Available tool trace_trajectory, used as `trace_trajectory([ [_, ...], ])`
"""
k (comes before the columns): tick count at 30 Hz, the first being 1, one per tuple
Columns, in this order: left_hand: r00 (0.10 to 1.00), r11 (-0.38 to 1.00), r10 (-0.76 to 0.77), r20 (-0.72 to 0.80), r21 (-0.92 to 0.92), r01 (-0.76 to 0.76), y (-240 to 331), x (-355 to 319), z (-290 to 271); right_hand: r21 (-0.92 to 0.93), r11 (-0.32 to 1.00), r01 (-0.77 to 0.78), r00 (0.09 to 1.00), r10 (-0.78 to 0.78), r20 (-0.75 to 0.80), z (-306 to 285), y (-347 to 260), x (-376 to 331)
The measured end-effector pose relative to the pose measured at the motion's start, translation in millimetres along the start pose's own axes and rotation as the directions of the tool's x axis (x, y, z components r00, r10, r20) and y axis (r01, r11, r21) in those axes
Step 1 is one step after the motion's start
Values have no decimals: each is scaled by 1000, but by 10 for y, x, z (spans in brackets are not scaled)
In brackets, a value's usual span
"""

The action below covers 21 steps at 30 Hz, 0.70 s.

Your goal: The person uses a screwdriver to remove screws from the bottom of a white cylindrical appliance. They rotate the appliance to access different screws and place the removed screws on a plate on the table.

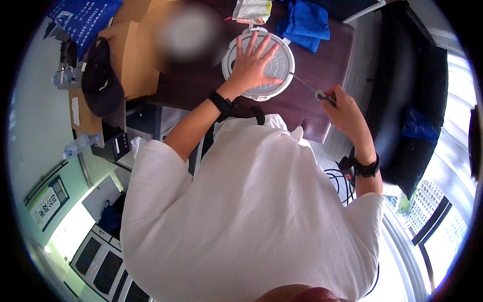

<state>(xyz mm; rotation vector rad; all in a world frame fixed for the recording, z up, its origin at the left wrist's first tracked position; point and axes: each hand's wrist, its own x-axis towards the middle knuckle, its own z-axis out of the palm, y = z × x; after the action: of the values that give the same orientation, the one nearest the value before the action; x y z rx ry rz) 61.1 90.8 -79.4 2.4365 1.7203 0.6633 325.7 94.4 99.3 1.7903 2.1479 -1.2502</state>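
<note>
A round white plastic case (288, 56) with a ribbed grey middle and small tabs round its rim lies flat on the dark brown table (309, 121). My left hand (247, 66) rests on top of it, fingers spread wide. In my right hand (344, 109) is a screwdriver (305, 83), gripped by the handle. Its long thin shaft points left, and the tip is at the right edge of the case. Whether the tip sits in a screw or a gap is too small to tell.
Beyond the case lie a folded white cloth (253, 11) and a blue cloth (305, 25). Cardboard boxes (132, 60) and a dark cap (102, 75) stand at the left. A black sofa (402, 100) is at the right; black cables (338, 182) hang below the table edge.
</note>
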Motion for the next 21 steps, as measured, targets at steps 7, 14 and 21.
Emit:
trace_trajectory([
  [7,998,999,-14,67,36,12,16,4,-33,-11,999,36,998,-37,-41,33,15,56],
  [14,1000,1000,2,-2,22,-2,4,2,-6,-32,999,19,999,-20,-30,40,9,81],
  [21,1000,1000,-3,5,22,3,21,11,-26,-23,999,33,999,-34,-42,71,2,79],
])
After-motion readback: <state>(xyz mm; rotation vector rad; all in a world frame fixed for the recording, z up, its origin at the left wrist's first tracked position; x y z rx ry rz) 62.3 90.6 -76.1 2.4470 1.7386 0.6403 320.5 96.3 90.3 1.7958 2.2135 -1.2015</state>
